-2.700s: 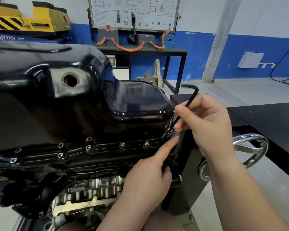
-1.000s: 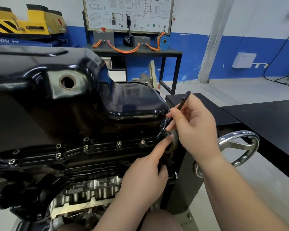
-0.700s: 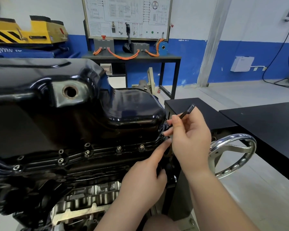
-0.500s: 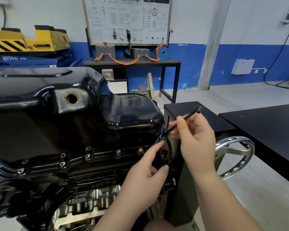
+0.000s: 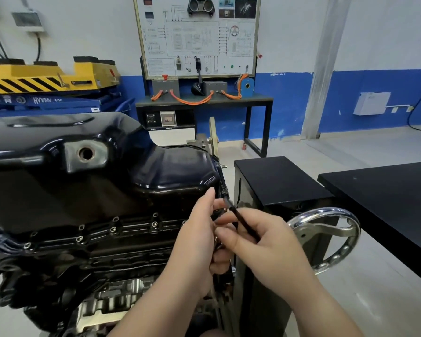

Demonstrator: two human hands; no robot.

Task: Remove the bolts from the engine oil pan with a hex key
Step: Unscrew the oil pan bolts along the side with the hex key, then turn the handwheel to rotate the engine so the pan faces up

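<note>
Nearest the camera, the hex key (image 5: 244, 223) is being pinched by the right hand (image 5: 272, 251), with thumb and curled fingers closing round the lower part of the black shaft. The shaft is being angled up and to the left, and its far end is being presented to the right-hand corner of the oil pan (image 5: 112, 176); the tip is being lost to blur there. The left hand (image 5: 195, 244) is being held just beside the key at the same corner, with the index finger being laid straight up against the pan wall and the lower fingers being curled at the end of the engine block (image 5: 117, 300); whether anything is being gripped cannot be told. The glossy black pan is being carried on top of the block, with an open drain hole (image 5: 86, 153) being shown towards the camera. Bolts (image 5: 154, 224) are being seen seated in a row along the pan flange, left of the hands. To the right, a chrome handwheel (image 5: 326, 242) is being recorded in front of a black stand (image 5: 277, 181), with a black table (image 5: 387, 198) beyond. Farther back, orange cables (image 5: 190, 100) are being noted on a bench (image 5: 229, 99) under a wiring-diagram board (image 5: 197, 35); its print is too small to be read. At far left, a yellow lift (image 5: 46, 74) with black hazard stripes is being seen above a blue platform (image 5: 58, 102) with white lettering beginning "HV", the rest illegible.
</note>
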